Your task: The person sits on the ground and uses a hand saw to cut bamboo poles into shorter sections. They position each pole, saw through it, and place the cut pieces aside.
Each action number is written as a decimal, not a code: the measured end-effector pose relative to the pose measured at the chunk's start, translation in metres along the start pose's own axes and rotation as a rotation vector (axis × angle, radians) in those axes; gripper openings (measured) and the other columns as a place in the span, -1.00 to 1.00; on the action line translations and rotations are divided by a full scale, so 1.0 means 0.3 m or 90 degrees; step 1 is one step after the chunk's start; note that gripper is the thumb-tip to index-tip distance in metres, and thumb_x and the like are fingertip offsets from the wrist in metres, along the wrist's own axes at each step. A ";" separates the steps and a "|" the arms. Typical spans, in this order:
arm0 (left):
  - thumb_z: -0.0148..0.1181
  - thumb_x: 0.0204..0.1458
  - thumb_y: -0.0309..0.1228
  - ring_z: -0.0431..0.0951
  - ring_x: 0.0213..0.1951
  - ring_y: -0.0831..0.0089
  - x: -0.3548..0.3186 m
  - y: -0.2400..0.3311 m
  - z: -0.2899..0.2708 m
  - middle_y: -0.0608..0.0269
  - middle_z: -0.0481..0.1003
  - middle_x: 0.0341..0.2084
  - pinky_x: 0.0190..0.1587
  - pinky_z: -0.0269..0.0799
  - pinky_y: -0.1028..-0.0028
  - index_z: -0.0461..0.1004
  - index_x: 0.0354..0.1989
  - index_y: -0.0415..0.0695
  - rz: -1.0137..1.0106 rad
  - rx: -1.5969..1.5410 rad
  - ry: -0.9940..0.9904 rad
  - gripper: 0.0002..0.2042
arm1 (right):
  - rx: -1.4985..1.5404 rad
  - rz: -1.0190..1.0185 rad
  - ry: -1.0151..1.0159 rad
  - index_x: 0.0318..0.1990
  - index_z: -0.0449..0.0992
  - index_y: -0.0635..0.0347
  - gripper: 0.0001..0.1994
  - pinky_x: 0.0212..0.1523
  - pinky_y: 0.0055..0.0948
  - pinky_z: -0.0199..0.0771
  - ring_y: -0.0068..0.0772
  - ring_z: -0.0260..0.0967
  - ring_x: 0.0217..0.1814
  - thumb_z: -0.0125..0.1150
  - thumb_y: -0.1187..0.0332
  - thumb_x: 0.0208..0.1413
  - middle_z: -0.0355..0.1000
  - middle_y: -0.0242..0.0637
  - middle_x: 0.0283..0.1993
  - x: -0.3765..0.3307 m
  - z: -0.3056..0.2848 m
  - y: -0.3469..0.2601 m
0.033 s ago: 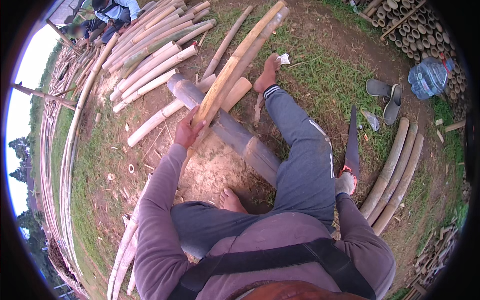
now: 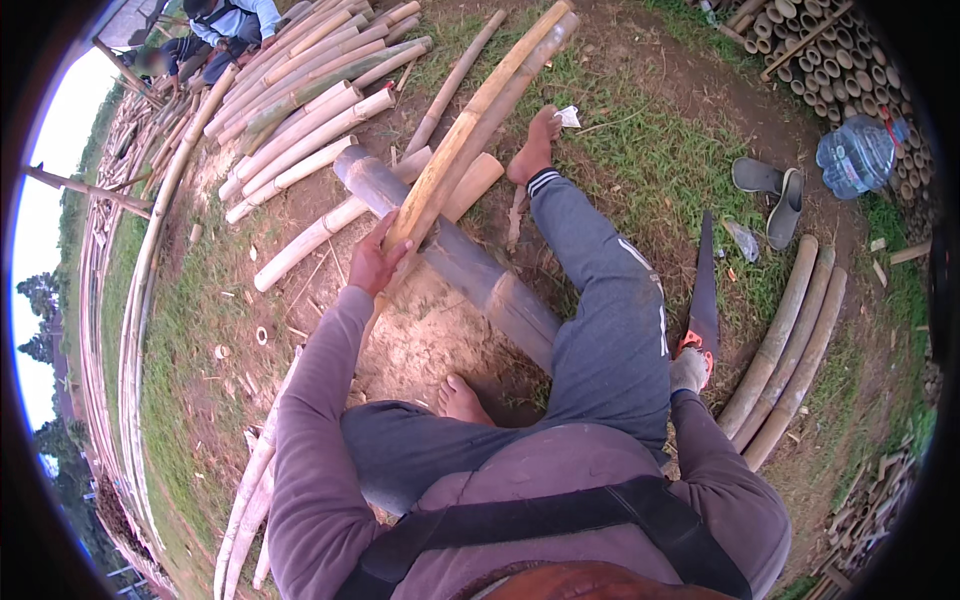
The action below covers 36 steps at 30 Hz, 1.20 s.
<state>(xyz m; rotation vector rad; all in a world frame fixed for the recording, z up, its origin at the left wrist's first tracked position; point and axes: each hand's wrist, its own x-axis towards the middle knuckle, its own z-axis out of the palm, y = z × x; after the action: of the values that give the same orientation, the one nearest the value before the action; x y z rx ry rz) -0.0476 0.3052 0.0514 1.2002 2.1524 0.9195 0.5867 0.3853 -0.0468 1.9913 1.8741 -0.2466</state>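
Observation:
My bare left hand (image 2: 378, 262) grips a yellowish bamboo pole (image 2: 470, 125), thumb on top and fingers at its left side. That pole slants up and away to the right. It crosses over a thick, dark grey bamboo log (image 2: 465, 262), whose near end meets my bent right leg (image 2: 605, 290). Out to the right, my right hand (image 2: 688, 370), in a pale glove, is closed round the orange handle of a hand saw (image 2: 704, 290). The saw's dark blade points away from me, apart from the bamboo.
Cut bamboo lengths (image 2: 300, 110) are heaped at the far left, where a person (image 2: 235, 30) crouches. Three bamboo pieces (image 2: 785, 350) lie right of the saw. Beyond them are grey shoes (image 2: 780, 195), a blue water jug (image 2: 858, 158) and stacked bamboo tubes (image 2: 825, 70).

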 end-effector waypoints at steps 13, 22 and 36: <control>0.32 0.29 0.04 0.66 0.16 -0.11 0.096 -0.048 -0.008 -0.14 0.64 0.14 0.26 0.54 0.07 0.57 0.41 0.08 -0.032 0.403 0.056 -0.43 | -0.096 0.037 -0.003 0.07 0.75 0.06 -0.64 0.14 -0.04 0.71 -0.05 0.68 0.18 0.22 0.09 0.32 0.63 -0.03 0.24 -0.022 0.029 0.025; 0.43 0.14 0.19 0.69 0.19 0.05 0.209 -0.036 -0.011 0.09 0.71 0.12 0.28 0.55 0.13 0.70 0.28 0.18 -0.100 0.477 -0.041 -0.41 | 0.687 -0.092 0.177 0.18 0.54 0.40 -0.58 0.04 -0.20 0.59 -0.19 0.59 0.03 0.36 0.33 0.25 0.61 -0.05 0.03 -0.016 -0.343 0.063; 0.63 -0.08 0.01 0.71 0.08 -0.02 0.374 -0.277 -0.064 0.01 0.73 0.01 0.19 0.60 0.08 0.75 0.11 -0.02 0.005 0.597 -0.141 -0.41 | 0.535 -0.751 -0.078 -0.09 0.63 0.34 -0.69 -0.34 -0.24 0.44 -0.19 0.45 -0.43 0.52 0.32 0.10 0.52 -0.15 -0.37 -0.276 -0.815 -0.278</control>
<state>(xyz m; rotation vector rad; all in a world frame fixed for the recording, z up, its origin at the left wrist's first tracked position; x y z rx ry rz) -0.1588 0.3651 -0.0107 1.6008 2.4294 -0.3044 0.4634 0.4089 0.1936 0.8323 2.8914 -1.6157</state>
